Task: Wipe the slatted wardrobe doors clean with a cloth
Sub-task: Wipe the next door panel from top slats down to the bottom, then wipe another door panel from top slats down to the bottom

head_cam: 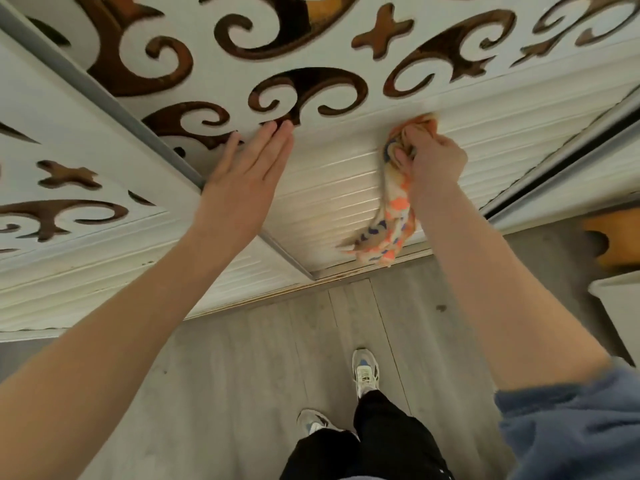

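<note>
Now my left hand [242, 168] lies flat, fingers straight, on the wardrobe door [325, 188]; my right hand [429, 157] grips the cloth [391, 216] against its slats.

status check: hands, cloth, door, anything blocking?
Left hand flat, braced on the wardrobe door. Right hand grips the bunched cloth against the upper slats, tail hanging down. Nothing blocking the slats.

I count two hands in view: one left hand [242, 168] and one right hand [433, 157]. I count one cloth [391, 230], two slatted wardrobe doors [332, 195] and two shoes [365, 370].
</note>
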